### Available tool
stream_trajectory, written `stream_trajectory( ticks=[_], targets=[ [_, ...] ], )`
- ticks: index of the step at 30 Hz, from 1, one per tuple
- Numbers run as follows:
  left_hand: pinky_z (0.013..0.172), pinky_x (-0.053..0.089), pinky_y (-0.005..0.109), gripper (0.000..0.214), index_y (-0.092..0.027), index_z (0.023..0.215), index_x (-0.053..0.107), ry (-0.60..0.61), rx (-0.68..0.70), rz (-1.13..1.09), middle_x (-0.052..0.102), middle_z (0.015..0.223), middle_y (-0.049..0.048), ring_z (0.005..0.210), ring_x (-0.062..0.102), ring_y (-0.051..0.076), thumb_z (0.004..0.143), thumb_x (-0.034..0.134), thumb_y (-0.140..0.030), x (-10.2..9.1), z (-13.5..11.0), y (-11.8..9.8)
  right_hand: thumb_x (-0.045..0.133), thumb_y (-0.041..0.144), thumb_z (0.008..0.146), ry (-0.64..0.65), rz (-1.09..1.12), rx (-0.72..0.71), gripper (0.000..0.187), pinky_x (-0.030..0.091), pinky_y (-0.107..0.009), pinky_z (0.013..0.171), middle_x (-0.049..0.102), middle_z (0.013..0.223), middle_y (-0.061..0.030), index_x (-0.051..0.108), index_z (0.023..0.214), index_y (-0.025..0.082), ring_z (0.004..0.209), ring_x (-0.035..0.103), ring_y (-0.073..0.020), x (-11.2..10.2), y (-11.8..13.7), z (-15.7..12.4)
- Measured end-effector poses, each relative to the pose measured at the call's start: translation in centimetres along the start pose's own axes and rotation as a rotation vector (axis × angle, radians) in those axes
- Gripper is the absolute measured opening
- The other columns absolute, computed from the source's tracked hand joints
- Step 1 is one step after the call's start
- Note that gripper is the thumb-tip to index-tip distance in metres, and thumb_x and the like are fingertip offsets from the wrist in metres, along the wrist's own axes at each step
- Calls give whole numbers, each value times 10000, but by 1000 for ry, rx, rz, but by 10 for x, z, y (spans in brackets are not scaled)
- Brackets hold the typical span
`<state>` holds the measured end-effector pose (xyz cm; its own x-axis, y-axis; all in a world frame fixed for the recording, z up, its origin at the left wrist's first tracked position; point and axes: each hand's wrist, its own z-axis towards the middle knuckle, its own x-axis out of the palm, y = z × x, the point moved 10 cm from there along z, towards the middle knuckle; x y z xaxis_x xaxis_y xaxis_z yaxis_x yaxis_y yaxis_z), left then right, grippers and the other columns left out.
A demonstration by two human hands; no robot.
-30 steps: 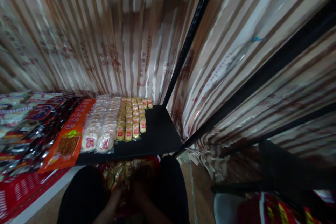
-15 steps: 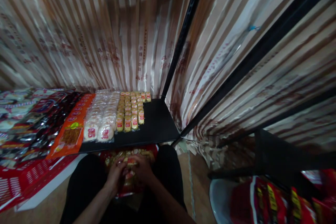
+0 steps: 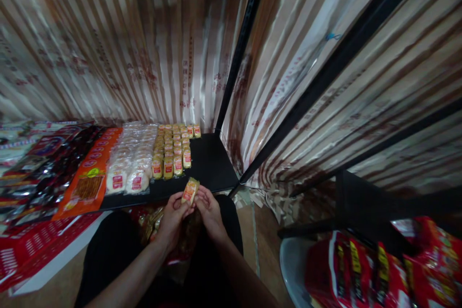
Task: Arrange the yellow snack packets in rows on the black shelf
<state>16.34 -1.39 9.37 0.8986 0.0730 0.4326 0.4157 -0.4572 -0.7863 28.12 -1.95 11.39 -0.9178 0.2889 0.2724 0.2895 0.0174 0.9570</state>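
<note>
Left hand [image 3: 172,212] and right hand [image 3: 210,208] both pinch one snack packet [image 3: 190,190] by the shelf [image 3: 211,166] edge; light fingertip grip (slick wrapper), could easily slip and drop.

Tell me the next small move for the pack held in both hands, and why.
Probably set the yellow pack down on the black shelf, beside the rows of matching packs. The left hand and right hand hold it at the shelf's front edge, and the shelf beside the rows is bare.
</note>
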Motion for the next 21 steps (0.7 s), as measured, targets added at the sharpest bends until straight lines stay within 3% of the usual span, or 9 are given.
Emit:
stream_trajectory(
  ticks=[6,11,15,17,21],
  targets=[
    [687,504,262,463,-182,880,481,12,32,16,657,725,3,704,652,149,535,773,-281,24,11,4,568,361,749,-61,-107,-76,434,507,-324,843,649,1043,-75,493,1138,184,918,638,-184,-12,4,6],
    [721,486,263,283,-178,886,545,18,-48,218,679,827,45,789,647,163,642,676,-238,45,18,5,530,368,784,-87,-246,-96,421,536,-310,751,673,947,-48,494,1171,208,830,656,-181,-37,1,22],
    [733,464,243,273,-190,956,607,107,-110,325,662,1036,71,916,620,177,684,617,-203,73,25,-1,532,370,774,-149,-267,-133,435,527,-318,761,671,941,-59,510,1172,195,845,648,-187,-56,7,48],
    [763,459,252,299,-191,991,615,130,-76,328,650,1073,77,944,610,188,693,611,-221,86,33,-8,551,379,755,-175,-254,-152,461,523,-324,767,672,927,-62,504,1170,184,831,649,-185,-63,12,65],
    [868,427,274,532,-156,1204,520,16,21,389,637,1098,101,999,588,200,680,612,-176,93,62,-19,579,407,720,-206,-224,-162,409,520,-321,756,681,878,-71,545,1045,161,792,654,-183,-72,24,105]
  ],
)
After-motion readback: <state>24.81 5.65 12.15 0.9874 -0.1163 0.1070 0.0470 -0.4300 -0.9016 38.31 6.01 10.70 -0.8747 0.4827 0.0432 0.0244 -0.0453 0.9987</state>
